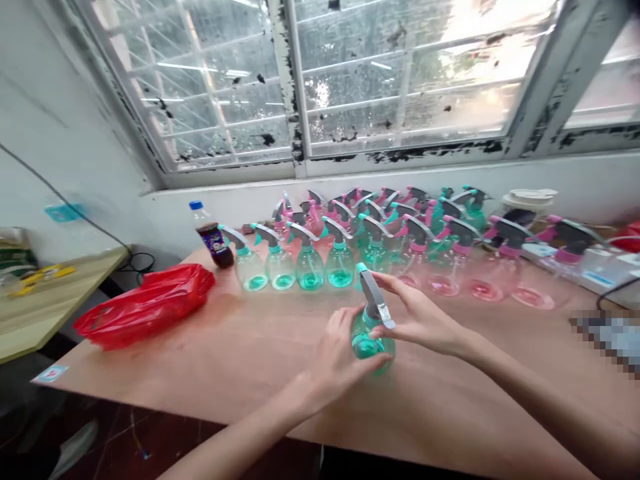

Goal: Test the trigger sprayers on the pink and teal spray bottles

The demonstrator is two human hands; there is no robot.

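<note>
A clear green spray bottle (367, 345) with a grey and teal trigger head stands near the middle of the table, between my two hands. My left hand (340, 350) wraps round the bottle's body from the left, thumb across its front. At the top, my right hand (417, 313) grips the spray head (373, 293) from the right, thumb and fingers on either side of it. Just behind, a row of green spray bottles (311, 269) runs to the left and pink spray bottles (453, 270) to the right. More bottles crowd behind these.
A red plastic bag (147, 307) lies on the table's left side, near a dark drink bottle (215, 240) with a blue cap. At the right are a white power strip (575, 267) and a pixelated flat object (613, 340). A barred window (400, 73) rises behind the table (240, 360).
</note>
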